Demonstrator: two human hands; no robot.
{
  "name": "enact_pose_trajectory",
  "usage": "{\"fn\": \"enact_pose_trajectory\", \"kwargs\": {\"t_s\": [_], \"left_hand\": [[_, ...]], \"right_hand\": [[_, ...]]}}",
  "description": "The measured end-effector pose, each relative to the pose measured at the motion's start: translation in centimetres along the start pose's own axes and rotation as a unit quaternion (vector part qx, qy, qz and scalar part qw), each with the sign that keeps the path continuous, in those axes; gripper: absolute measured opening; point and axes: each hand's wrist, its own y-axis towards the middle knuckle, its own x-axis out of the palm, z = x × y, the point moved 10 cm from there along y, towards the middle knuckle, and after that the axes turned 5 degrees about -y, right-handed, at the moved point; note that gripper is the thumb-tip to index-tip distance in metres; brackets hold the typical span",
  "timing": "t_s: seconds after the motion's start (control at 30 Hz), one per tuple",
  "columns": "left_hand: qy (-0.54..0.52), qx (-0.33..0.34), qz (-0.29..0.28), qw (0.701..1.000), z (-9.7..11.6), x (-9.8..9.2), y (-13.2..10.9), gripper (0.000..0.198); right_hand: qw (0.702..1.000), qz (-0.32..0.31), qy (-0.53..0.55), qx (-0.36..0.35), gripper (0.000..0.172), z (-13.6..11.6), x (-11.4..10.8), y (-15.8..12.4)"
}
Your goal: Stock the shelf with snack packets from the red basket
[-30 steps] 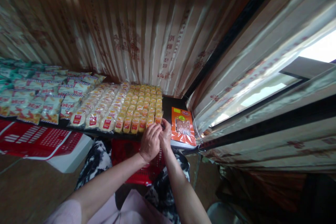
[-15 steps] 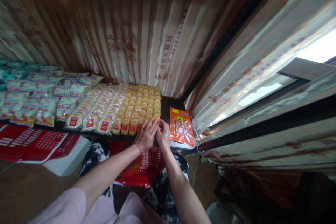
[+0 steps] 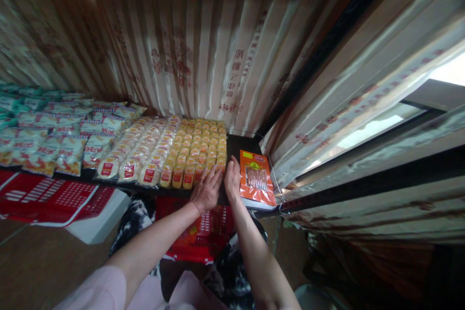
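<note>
Yellow packets [image 3: 197,144], rowed lengthwise ahead, are touched by the flattened left hand [image 3: 208,189] and flanked by the outstretched right hand [image 3: 232,179].

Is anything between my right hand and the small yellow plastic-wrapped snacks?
Nothing visible blocks your right hand from the right side of the small yellow plastic-wrapped snacks; your left hand covers part of their front right end.

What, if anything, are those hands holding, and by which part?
Nothing seems held: the left hand lies flat over the front of the yellow packs, and the right hand is open beside them.
</note>
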Motion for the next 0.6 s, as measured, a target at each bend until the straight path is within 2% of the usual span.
{"fn": "enact_pose_trajectory", "kwargs": {"t_s": [0.27, 0.47, 0.6], "left_hand": [[-0.041, -0.016, 0.002, 0.999, -0.1, -0.2, 0.2, 0.059], [-0.042, -0.017, 0.004, 0.999, -0.1, -0.2, 0.2, 0.056], [-0.034, -0.014, 0.001, 0.999, -0.1, -0.2, 0.2, 0.054]], "right_hand": [[0.997, -0.065, 0.032, -0.011, 0.067, -0.5, 3.6, 0.7], [0.996, -0.07, 0.049, 0.007, 0.069, -0.1, 3.6, 0.8], [0.997, -0.05, 0.053, 0.021, 0.073, 0.6, 3.1, 1.4]]}}
